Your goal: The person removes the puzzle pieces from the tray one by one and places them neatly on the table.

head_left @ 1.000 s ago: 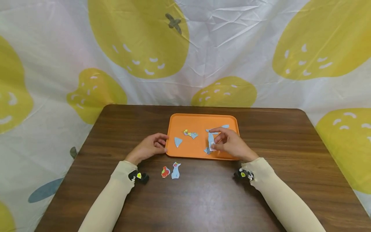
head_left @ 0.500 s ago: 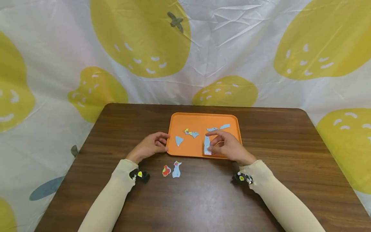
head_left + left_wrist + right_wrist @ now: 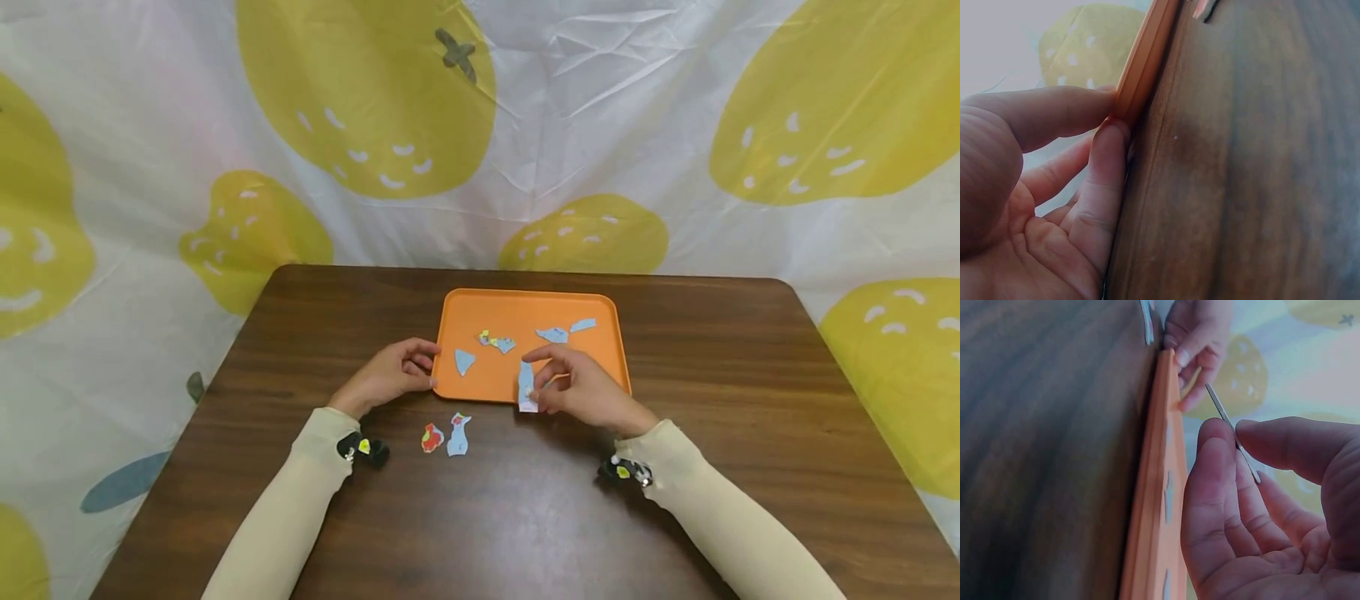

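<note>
My right hand (image 3: 588, 392) pinches a flat, light-blue cut-out piece (image 3: 527, 382) with a whitish lower end, held over the front rim of the orange tray (image 3: 510, 308). In the right wrist view that piece (image 3: 1219, 409) shows edge-on, thin and stiff, between thumb and fingertips. At the tray's left end, my left hand (image 3: 390, 371) grips the rim, and the left wrist view has thumb and finger against the tray's edge (image 3: 1144, 62). Lying in the tray are a triangular blue piece (image 3: 464, 362), a yellow-and-blue piece (image 3: 502, 343) and two blue pieces (image 3: 553, 335) at the right.
On the brown wooden table (image 3: 525, 517), in front of the tray, lie a red piece (image 3: 431, 438) and a tall blue piece (image 3: 458, 437) with a red patch. A fruit-patterned cloth (image 3: 570, 108) hangs behind the table's far edge.
The right hand has carried the light-blue piece leftward and toward the front, from inside the tray to its front rim. The left hand has stayed at the tray's left edge.
</note>
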Motion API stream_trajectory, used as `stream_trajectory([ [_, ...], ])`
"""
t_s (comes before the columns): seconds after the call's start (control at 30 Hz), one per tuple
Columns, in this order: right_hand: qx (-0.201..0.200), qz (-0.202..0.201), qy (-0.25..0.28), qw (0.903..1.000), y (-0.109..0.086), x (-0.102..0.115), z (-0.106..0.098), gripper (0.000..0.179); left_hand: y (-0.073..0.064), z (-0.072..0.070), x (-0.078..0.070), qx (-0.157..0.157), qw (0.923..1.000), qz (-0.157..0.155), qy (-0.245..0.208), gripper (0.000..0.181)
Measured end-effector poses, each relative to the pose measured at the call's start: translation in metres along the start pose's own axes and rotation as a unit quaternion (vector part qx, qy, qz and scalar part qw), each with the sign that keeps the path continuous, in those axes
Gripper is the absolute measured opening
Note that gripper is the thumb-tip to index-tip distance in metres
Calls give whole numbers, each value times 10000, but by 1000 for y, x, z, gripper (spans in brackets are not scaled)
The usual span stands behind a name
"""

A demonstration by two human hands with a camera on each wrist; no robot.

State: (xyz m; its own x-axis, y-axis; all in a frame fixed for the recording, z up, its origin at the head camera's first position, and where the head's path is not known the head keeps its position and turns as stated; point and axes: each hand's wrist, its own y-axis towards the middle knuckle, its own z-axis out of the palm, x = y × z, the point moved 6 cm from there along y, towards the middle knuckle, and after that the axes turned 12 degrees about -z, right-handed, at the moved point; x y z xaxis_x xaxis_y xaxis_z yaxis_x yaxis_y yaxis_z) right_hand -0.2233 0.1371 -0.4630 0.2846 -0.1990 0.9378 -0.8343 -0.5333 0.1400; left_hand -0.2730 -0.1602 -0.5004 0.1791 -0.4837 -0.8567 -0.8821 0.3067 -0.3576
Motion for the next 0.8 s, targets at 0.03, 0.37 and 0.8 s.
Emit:
stream_trajectory([
  [0.03, 19, -21, 1, 10000, 0, 0, 2, 56, 1, 0, -1, -5, 10000, 3, -8, 55],
  [0.37, 300, -30, -10, 9995, -4, -1, 25, 52, 1, 2, -1, 27, 10000, -40, 26, 56],
  [0.8, 730, 57, 55, 9973, -3, -5, 51, 52, -1, 1, 0, 25, 10000, -42, -37, 56],
])
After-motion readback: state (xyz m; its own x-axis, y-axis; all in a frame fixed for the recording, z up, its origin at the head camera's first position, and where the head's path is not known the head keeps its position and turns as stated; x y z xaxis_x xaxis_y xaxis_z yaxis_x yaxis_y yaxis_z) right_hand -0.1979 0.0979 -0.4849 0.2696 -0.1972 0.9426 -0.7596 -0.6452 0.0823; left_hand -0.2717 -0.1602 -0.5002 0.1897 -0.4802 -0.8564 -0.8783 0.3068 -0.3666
